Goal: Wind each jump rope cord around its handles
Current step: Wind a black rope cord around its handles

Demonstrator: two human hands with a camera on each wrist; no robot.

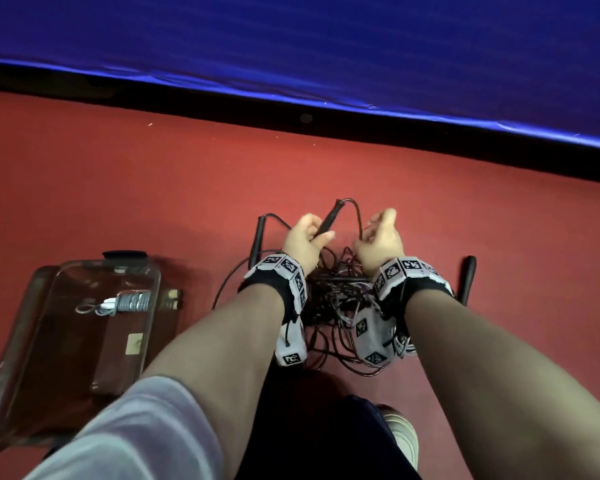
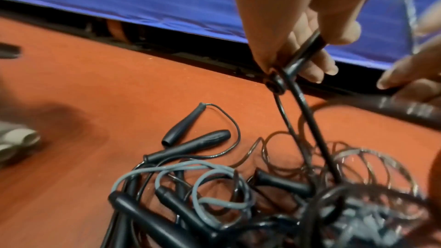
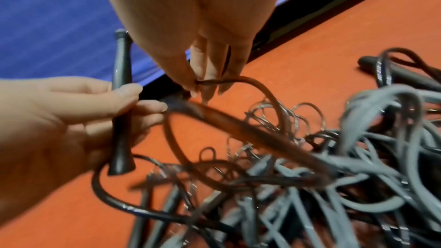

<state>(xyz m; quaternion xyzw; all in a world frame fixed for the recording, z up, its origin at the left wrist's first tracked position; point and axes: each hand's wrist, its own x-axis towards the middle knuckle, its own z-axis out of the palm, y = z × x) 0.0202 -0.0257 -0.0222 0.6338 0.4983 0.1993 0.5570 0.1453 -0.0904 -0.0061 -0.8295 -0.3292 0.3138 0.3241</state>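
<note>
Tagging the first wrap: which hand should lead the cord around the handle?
Right, probably. The right hand already pinches the thin black cord beside the black handle, which the left hand grips and can hold steady above the tangled pile.

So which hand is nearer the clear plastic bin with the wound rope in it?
Left. The left hand, gripping a black handle, is on the side of the clear bin lying at the person's left. The right hand, pinching the cord, is farther, beyond the left hand.

No readable text; only black-white square marker patterns on wrist bands (image 1: 400,271), no legible characters.
</note>
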